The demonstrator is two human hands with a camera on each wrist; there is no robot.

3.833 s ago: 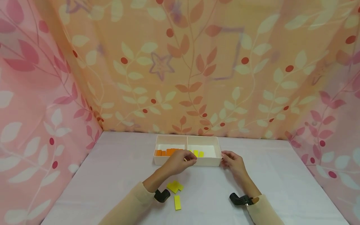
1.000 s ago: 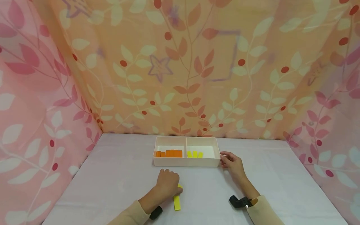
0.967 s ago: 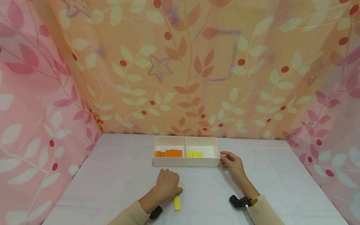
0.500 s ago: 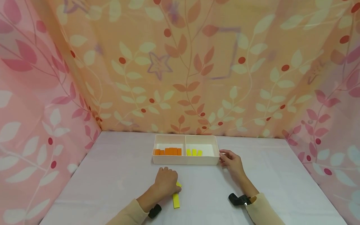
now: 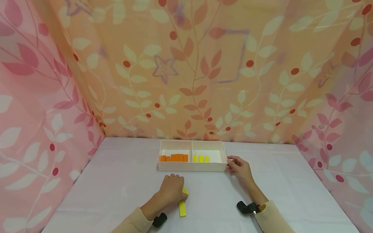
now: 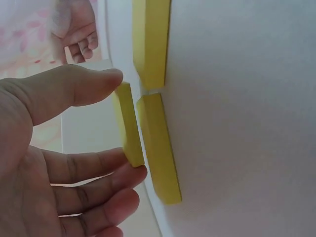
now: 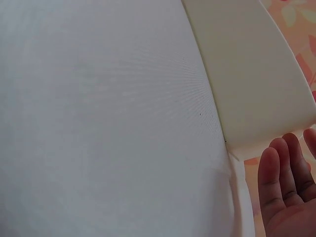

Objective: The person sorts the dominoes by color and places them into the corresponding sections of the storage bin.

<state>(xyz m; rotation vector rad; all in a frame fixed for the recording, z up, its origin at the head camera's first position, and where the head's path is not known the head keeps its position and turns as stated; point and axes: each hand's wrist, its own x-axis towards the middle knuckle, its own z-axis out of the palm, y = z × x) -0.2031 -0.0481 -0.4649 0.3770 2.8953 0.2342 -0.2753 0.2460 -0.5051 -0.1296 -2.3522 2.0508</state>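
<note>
In the left wrist view, my left hand pinches a flat yellow block between thumb and fingertips. Two more yellow blocks, a near one and another one, lie on the white cloth close beside it. From the head view, the left hand covers most of these, and one yellow block shows below the thumb. At the right end of a white two-compartment box, my right hand rests its fingertips against the wall. Its fingers look nearly straight in the right wrist view.
Several orange blocks stand in a row in the box's left compartment. Three yellow blocks stand in the right one, beside the divider. Leaf-patterned cloth hangs behind and along both sides of the table.
My left hand was over the front of the box several seconds ago and has since come back to the yellow blocks on the table. It barely shifts over the last second. My right hand stays put.
</note>
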